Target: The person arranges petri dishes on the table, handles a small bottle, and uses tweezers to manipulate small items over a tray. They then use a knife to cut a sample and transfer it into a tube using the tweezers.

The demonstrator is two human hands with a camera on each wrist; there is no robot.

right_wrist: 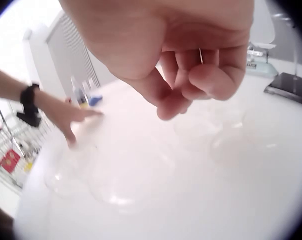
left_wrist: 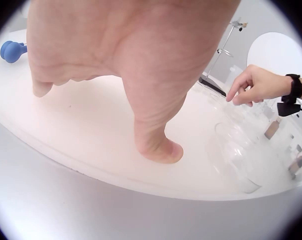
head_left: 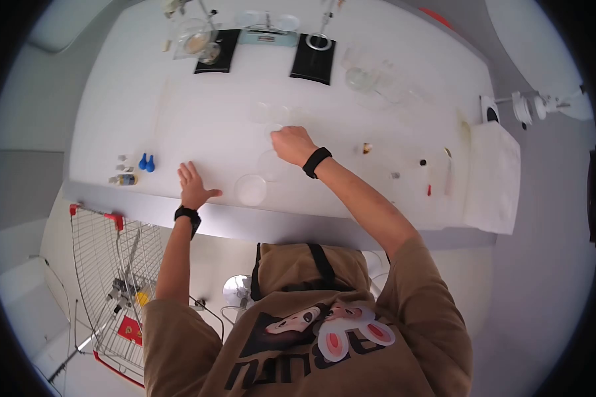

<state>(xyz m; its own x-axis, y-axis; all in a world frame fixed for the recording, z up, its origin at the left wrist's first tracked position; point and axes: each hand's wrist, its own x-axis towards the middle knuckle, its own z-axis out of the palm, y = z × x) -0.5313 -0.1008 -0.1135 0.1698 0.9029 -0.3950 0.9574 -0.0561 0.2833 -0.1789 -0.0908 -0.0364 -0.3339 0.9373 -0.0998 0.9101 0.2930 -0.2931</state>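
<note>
Fingers spread, the left hand (head_left: 196, 190) rests on the white table, left of a clear round dish (head_left: 251, 190); the left wrist view shows its palm (left_wrist: 126, 45) facing down and nothing held. The right hand (head_left: 293, 144) is bent down at the table's middle, beside another faint clear dish (head_left: 271, 130). In the right wrist view, the right hand (right_wrist: 191, 60) has curled fingers, thumb and index tips close together over a dish's rim (right_wrist: 196, 134); whether they pinch it cannot be told. More transparent dishes lie around, one between the hands (head_left: 270, 165).
Two black-based stands (head_left: 313, 63) flank a pale blue balance (head_left: 267, 37) at the back. Glassware (head_left: 361, 79) stands back right. Blue rubber bulbs (head_left: 147, 163) and small bottles (head_left: 127, 179) sit left; a white cloth (head_left: 493, 175) covers the right edge. A wire cart (head_left: 106, 264) is below left.
</note>
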